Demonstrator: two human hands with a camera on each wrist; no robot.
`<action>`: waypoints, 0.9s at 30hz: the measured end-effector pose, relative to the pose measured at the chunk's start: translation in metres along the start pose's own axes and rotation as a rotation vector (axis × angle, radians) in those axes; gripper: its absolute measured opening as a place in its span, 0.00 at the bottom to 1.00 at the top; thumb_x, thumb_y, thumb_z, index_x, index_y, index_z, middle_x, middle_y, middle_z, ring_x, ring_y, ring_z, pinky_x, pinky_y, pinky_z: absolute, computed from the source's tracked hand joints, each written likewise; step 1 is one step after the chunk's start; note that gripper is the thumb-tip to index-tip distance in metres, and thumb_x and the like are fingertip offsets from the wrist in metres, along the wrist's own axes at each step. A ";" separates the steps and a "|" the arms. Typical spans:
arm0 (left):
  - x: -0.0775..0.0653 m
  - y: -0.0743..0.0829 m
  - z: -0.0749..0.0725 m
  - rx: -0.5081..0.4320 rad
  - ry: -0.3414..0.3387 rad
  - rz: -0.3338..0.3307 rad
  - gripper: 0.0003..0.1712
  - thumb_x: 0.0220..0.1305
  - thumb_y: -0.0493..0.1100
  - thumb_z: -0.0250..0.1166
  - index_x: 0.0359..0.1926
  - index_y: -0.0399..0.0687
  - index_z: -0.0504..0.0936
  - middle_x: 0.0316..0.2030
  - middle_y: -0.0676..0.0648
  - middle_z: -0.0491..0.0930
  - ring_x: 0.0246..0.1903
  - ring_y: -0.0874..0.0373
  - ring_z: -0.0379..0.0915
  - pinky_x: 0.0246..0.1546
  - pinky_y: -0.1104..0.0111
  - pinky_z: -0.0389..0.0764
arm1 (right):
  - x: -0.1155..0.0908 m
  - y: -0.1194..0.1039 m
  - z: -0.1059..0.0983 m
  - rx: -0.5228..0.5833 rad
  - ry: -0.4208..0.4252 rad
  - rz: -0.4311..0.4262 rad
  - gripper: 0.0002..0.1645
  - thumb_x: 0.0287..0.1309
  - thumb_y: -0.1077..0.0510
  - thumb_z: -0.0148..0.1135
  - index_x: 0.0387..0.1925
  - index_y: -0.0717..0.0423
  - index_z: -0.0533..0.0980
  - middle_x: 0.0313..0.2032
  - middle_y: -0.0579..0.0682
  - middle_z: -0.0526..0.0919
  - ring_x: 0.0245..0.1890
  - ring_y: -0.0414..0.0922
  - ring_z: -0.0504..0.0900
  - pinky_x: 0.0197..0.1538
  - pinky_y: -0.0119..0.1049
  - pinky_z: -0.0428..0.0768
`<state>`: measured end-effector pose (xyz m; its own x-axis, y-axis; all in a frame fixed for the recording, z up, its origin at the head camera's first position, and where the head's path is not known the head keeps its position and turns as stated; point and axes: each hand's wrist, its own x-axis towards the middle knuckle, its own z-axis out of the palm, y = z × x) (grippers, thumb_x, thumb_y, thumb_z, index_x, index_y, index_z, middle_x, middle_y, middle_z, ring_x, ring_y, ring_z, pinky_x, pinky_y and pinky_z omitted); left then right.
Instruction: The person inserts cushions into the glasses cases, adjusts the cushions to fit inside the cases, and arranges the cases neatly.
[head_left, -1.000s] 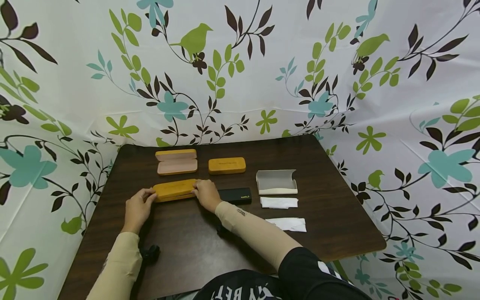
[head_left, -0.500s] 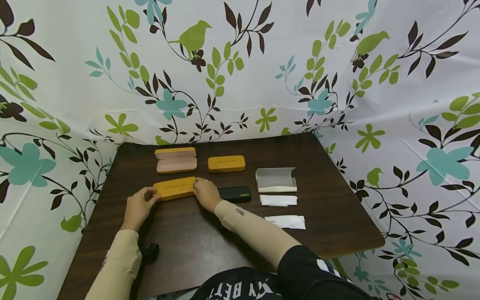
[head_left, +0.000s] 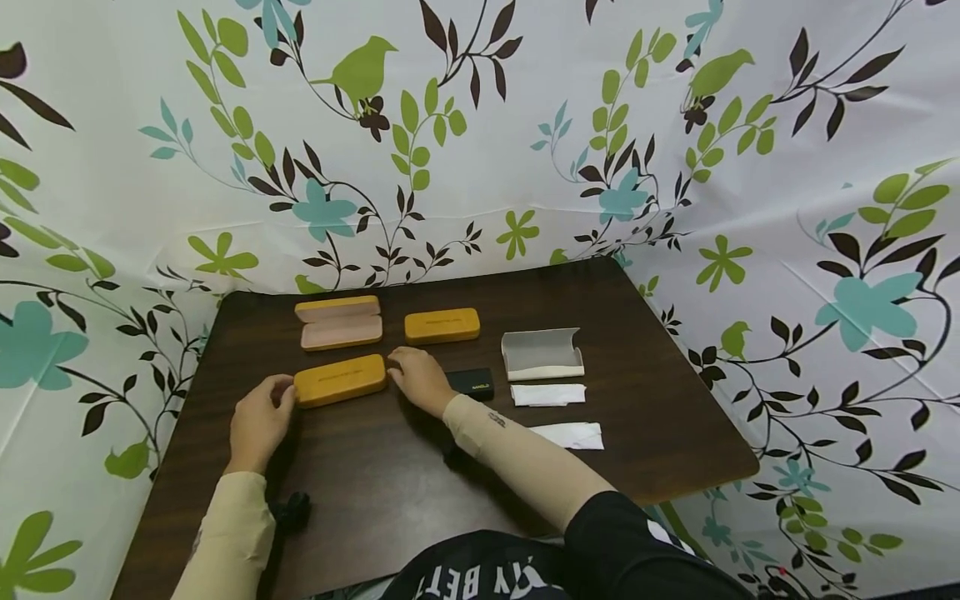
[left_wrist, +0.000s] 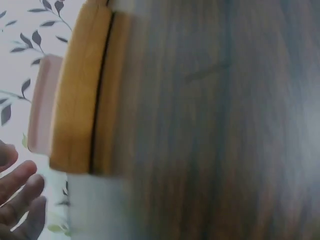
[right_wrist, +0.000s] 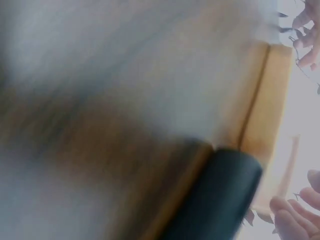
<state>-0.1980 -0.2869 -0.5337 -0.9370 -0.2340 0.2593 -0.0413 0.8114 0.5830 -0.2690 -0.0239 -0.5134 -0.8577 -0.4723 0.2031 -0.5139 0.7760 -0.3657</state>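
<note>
A yellow glasses case (head_left: 341,381) lies closed on the dark wooden table, between the two hands. At its left end is my left hand (head_left: 258,422), thumb and fingers loosely bent; in the left wrist view its fingers (left_wrist: 22,192) look apart from the case (left_wrist: 77,100). My right hand (head_left: 422,380) hovers just off the right end with loose fingers and holds nothing. Partly hidden behind that hand is a black case (head_left: 472,383) with small gold lettering. In the right wrist view the black case (right_wrist: 215,195) appears close to the yellow case (right_wrist: 265,100).
Behind lie an opened yellow case (head_left: 341,332) with pink lining and another closed yellow case (head_left: 442,326). To the right are an opened white case (head_left: 542,354) and two folded white cloths, one nearer the back (head_left: 547,395), one nearer the front (head_left: 572,435). A patterned curtain (head_left: 450,167) surrounds the table.
The front yellow case showed a slight gap at its lid and is now fully closed. My right hand has let go and moved slightly right; my left fingers have loosened. The head view has shifted.
</note>
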 end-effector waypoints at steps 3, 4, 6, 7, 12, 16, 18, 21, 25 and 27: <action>0.001 0.018 0.003 0.012 0.039 0.102 0.12 0.69 0.42 0.58 0.49 0.43 0.80 0.35 0.42 0.83 0.31 0.49 0.77 0.29 0.56 0.74 | -0.008 0.012 -0.014 0.065 0.001 0.025 0.18 0.66 0.54 0.59 0.56 0.53 0.78 0.57 0.48 0.80 0.55 0.42 0.79 0.57 0.32 0.76; 0.002 0.026 0.003 0.020 0.037 0.138 0.12 0.69 0.41 0.58 0.49 0.43 0.80 0.34 0.43 0.83 0.29 0.50 0.76 0.27 0.58 0.73 | -0.012 0.016 -0.018 0.081 0.003 0.033 0.18 0.66 0.54 0.59 0.55 0.53 0.79 0.56 0.48 0.80 0.54 0.41 0.80 0.55 0.31 0.77; 0.003 0.044 0.004 0.022 0.020 0.206 0.11 0.68 0.40 0.59 0.48 0.43 0.81 0.32 0.44 0.84 0.25 0.53 0.76 0.24 0.61 0.71 | -0.018 0.024 -0.028 0.115 0.003 0.058 0.17 0.66 0.55 0.59 0.55 0.52 0.79 0.54 0.47 0.81 0.50 0.40 0.82 0.51 0.29 0.79; 0.003 0.053 0.005 0.020 0.011 0.237 0.10 0.68 0.40 0.59 0.47 0.44 0.82 0.31 0.44 0.84 0.24 0.53 0.75 0.22 0.62 0.71 | -0.021 0.029 -0.033 0.131 0.005 0.071 0.17 0.66 0.55 0.60 0.54 0.51 0.79 0.53 0.47 0.82 0.48 0.40 0.82 0.49 0.29 0.79; 0.000 0.101 0.017 0.005 -0.011 0.383 0.08 0.65 0.41 0.63 0.43 0.46 0.84 0.29 0.46 0.84 0.24 0.55 0.76 0.20 0.63 0.72 | -0.036 0.053 -0.059 0.206 0.011 0.123 0.16 0.65 0.57 0.60 0.53 0.51 0.80 0.51 0.48 0.83 0.34 0.40 0.82 0.41 0.30 0.80; -0.008 0.140 0.034 0.010 -0.056 0.485 0.07 0.65 0.42 0.64 0.42 0.48 0.84 0.28 0.49 0.82 0.22 0.58 0.73 0.20 0.65 0.72 | -0.051 0.075 -0.077 0.221 0.016 0.160 0.14 0.66 0.56 0.60 0.52 0.51 0.81 0.49 0.47 0.84 0.32 0.43 0.81 0.44 0.36 0.79; -0.013 0.159 0.046 0.017 -0.092 0.536 0.07 0.64 0.42 0.64 0.42 0.50 0.85 0.30 0.51 0.83 0.24 0.59 0.74 0.22 0.65 0.74 | -0.060 0.086 -0.086 0.250 0.005 0.187 0.14 0.66 0.56 0.59 0.51 0.52 0.81 0.47 0.48 0.85 0.36 0.43 0.82 0.46 0.38 0.79; -0.019 0.186 0.069 0.034 -0.159 0.610 0.06 0.64 0.43 0.65 0.41 0.51 0.85 0.34 0.51 0.84 0.29 0.58 0.77 0.27 0.63 0.79 | -0.073 0.105 -0.098 0.306 -0.025 0.236 0.13 0.67 0.57 0.58 0.50 0.54 0.80 0.44 0.50 0.85 0.39 0.44 0.83 0.42 0.37 0.80; -0.024 0.215 0.104 0.068 -0.252 0.671 0.05 0.63 0.43 0.66 0.39 0.53 0.85 0.33 0.53 0.84 0.30 0.60 0.78 0.29 0.64 0.80 | -0.088 0.133 -0.107 0.390 -0.068 0.302 0.12 0.67 0.58 0.58 0.48 0.58 0.80 0.40 0.53 0.85 0.34 0.50 0.85 0.33 0.33 0.80; -0.024 0.227 0.120 0.093 -0.285 0.683 0.04 0.63 0.43 0.65 0.38 0.54 0.85 0.31 0.54 0.83 0.27 0.61 0.77 0.26 0.65 0.79 | -0.094 0.147 -0.110 0.430 -0.083 0.329 0.12 0.66 0.60 0.58 0.47 0.62 0.80 0.38 0.55 0.84 0.34 0.55 0.85 0.31 0.32 0.80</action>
<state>-0.2261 -0.0330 -0.5000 -0.8176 0.4765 0.3232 0.5652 0.7713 0.2927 -0.2655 0.1805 -0.4860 -0.9592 -0.2781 -0.0506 -0.1510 0.6554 -0.7400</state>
